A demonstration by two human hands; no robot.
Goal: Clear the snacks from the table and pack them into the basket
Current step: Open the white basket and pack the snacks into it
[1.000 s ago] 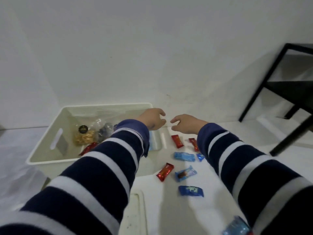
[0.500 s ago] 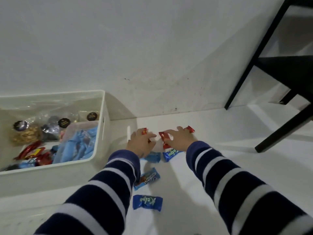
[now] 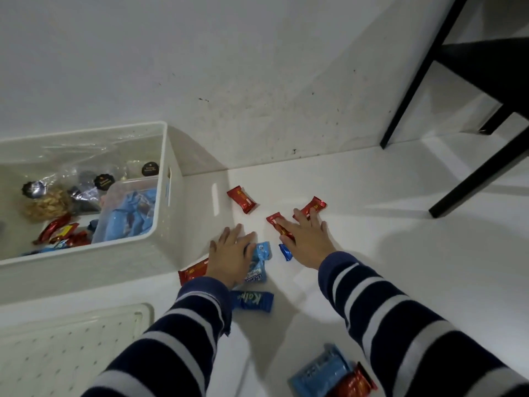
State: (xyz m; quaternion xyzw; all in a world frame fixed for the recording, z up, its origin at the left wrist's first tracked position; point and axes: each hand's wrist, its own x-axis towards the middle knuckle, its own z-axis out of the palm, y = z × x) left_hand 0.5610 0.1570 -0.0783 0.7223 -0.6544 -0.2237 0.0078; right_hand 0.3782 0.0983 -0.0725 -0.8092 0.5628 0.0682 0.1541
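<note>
The white basket (image 3: 160, 242) stands at the left with bagged nuts, red and blue snacks and a clear tub inside. Small wrapped snacks lie on the white table (image 3: 400, 253) to its right. My left hand (image 3: 230, 256) lies flat, fingers spread, over light blue packets (image 3: 262, 253), with a red bar (image 3: 193, 272) at its wrist. My right hand (image 3: 305, 243) lies flat with fingers on two red bars (image 3: 279, 224) (image 3: 313, 206) and beside a small blue candy (image 3: 285, 251). Another red bar (image 3: 241, 199) lies farther back. A dark blue packet (image 3: 252, 300) sits near my left sleeve.
A white perforated lid (image 3: 65, 348) lies at the near left. A blue packet (image 3: 320, 371) and a red one (image 3: 353, 383) lie at the bottom edge. Black furniture legs (image 3: 412, 81) stand at the right. The wall rises just behind the snacks.
The view has dropped lower and closer. Both hands came down from the air beside the basket onto the snacks, and now lie spread flat over them, the left a little nearer me.
</note>
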